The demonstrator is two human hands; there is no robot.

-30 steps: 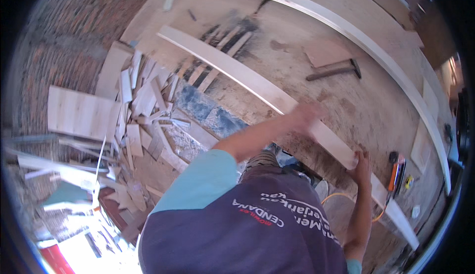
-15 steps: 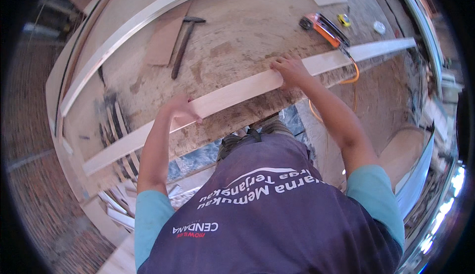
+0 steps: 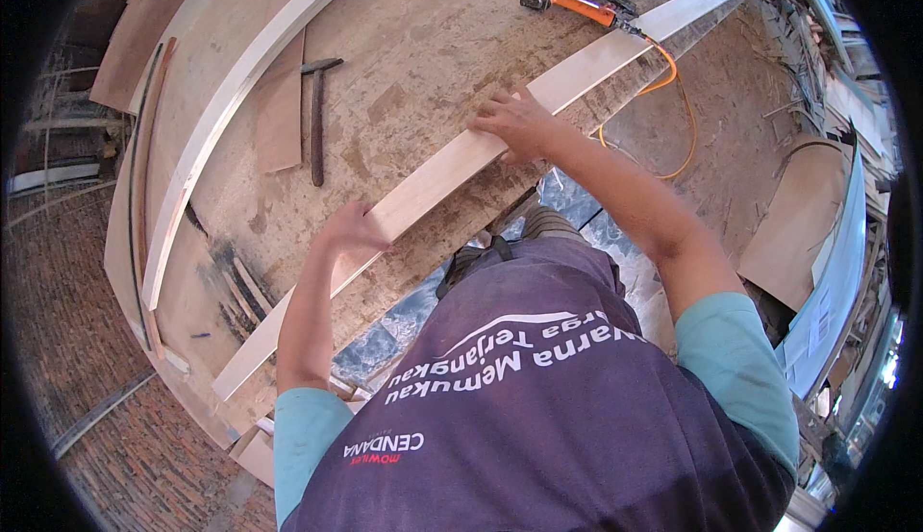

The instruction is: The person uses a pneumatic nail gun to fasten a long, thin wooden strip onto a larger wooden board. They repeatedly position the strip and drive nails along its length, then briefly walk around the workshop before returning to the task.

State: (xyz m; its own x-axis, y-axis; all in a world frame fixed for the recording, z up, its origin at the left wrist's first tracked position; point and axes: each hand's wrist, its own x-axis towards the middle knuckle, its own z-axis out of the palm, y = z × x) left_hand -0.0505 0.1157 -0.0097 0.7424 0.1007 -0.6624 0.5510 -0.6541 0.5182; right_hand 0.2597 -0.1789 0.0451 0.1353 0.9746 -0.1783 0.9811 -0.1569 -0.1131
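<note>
Clamping left hand [image 3: 354, 229] and right hand [image 3: 517, 126] on a long pale board [image 3: 437, 178] along the near edge of the worktop [image 3: 413, 56]; seemingly only handling it, with no fastening visible and orange nail gun [image 3: 575, 1] untouched beyond.

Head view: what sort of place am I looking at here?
Probably a woodworking shop. A long pale board is at the near edge of a stained worktable, and a hammer and an orange tool with a hose, possibly a nail gun, lie on it too.
</note>
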